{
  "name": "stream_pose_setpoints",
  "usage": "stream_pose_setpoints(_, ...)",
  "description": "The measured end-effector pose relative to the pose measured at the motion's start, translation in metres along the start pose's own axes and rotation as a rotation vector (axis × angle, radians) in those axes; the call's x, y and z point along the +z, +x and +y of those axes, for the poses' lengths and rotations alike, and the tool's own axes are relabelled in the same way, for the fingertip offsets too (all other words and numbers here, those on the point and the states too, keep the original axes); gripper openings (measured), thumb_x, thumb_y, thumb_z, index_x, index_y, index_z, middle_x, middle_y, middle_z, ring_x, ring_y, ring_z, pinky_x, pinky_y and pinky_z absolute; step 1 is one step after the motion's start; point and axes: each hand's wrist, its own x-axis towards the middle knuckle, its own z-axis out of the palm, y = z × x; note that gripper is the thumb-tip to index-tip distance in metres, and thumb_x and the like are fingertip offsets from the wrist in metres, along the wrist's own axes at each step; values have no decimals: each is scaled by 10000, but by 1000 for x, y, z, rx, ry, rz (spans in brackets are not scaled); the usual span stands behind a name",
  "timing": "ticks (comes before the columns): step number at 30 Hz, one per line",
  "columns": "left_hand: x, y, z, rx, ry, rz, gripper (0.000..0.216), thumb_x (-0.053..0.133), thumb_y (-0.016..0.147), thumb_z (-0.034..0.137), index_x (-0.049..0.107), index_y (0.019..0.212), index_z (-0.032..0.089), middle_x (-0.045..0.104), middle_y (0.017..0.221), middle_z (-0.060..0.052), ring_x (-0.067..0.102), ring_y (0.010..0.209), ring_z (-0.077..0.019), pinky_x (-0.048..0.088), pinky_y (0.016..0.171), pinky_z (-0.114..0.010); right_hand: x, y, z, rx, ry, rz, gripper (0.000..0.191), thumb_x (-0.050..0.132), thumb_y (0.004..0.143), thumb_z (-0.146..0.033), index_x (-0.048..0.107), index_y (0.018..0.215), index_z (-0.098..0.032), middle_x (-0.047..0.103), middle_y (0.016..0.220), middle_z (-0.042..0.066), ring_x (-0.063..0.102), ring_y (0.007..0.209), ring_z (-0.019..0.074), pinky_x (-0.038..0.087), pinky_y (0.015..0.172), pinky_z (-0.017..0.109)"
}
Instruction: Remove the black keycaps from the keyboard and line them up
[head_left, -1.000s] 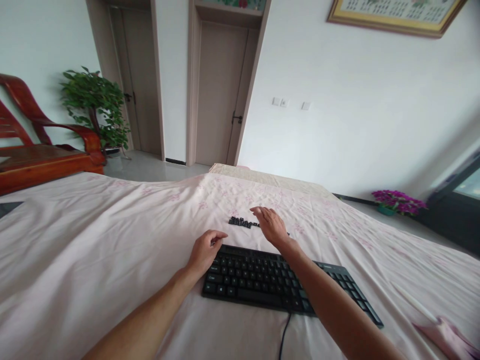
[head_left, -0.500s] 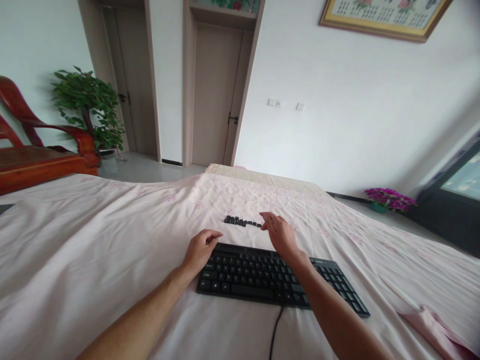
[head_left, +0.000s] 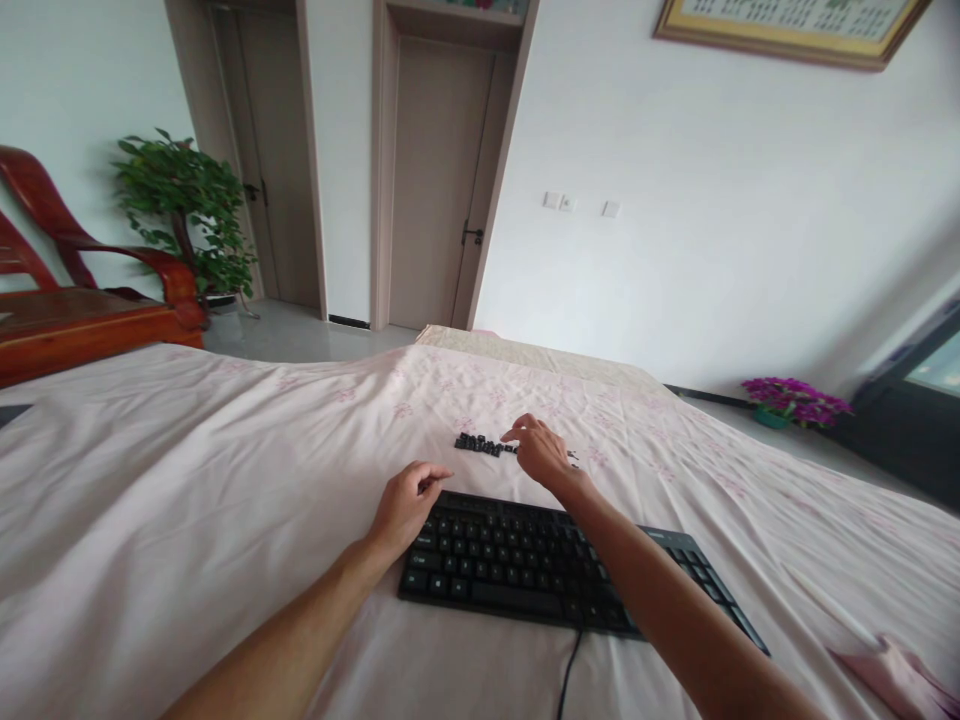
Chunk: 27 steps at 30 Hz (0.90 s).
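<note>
A black keyboard point(head_left: 499, 560) lies on the pale floral cloth point(head_left: 300, 470). My left hand point(head_left: 411, 497) rests by its upper left corner, fingers loosely bent and thumb apart, with nothing visible in it. Beyond the keyboard, several loose black keycaps point(head_left: 478, 445) sit in a small cluster trailing to the right. Over that trail is my right hand point(head_left: 541, 448), index finger stretched left and apart from the thumb, fingertips close to the keycaps. It hides part of the row; whether it touches a keycap I cannot tell. My right forearm crosses above the keyboard's right part.
A black cable point(head_left: 571, 670) runs from the keyboard's near edge toward me. Folded pink fabric point(head_left: 892, 670) lies at the right. Farther off are a wooden chair point(head_left: 105, 310), a leafy plant point(head_left: 184, 205), a door point(head_left: 442, 180) and purple flowers point(head_left: 799, 398).
My right hand has shifted left along the keycaps toward the cluster, and a few small dark pieces now show to its right. My left hand stays by the keyboard's corner. The view has moved slightly.
</note>
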Motion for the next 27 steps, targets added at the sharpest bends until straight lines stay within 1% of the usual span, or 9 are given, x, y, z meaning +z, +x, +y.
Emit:
stream_pose_setpoints(3, 0, 1, -1, 2, -1, -6, 246, 489, 790, 163, 695, 920, 200, 692, 977, -35, 631, 926, -162, 479, 865, -270, 3, 6, -1, -9, -6, -9, 531, 428, 759, 7, 684, 1063, -345, 538, 1169, 13, 492, 1037, 172, 353, 748, 263)
stream_pose_setpoints(10, -1, 1, 1, -10, 3, -23, 251, 488, 791, 158, 693, 930, 199, 688, 981, -34, 627, 927, -159, 474, 867, -270, 8, 10, 0, -35, -14, -34, 474, 439, 720, 6, 717, 950, -300, 562, 1115, 23, 490, 993, 179, 338, 726, 271)
stream_pose_setpoints(22, 0, 0, -1, -13, 2, -25, 245, 491, 790, 154, 694, 921, 198, 689, 973, -31, 629, 918, -154, 473, 861, -258, 15, 21, 3, 1, -1, -44, 423, 480, 725, -41, 714, 969, -295, 578, 1117, 24, 496, 1014, 192, 357, 750, 280)
stream_pose_setpoints(27, 0, 1, -2, -5, 3, -21, 244, 492, 792, 159, 693, 922, 205, 690, 973, -25, 631, 916, -151, 476, 852, -252, 16, 20, 4, 27, 30, -9, 444, 481, 726, -42, 701, 1008, -304, 577, 1142, 13, 498, 1044, 192, 368, 772, 283)
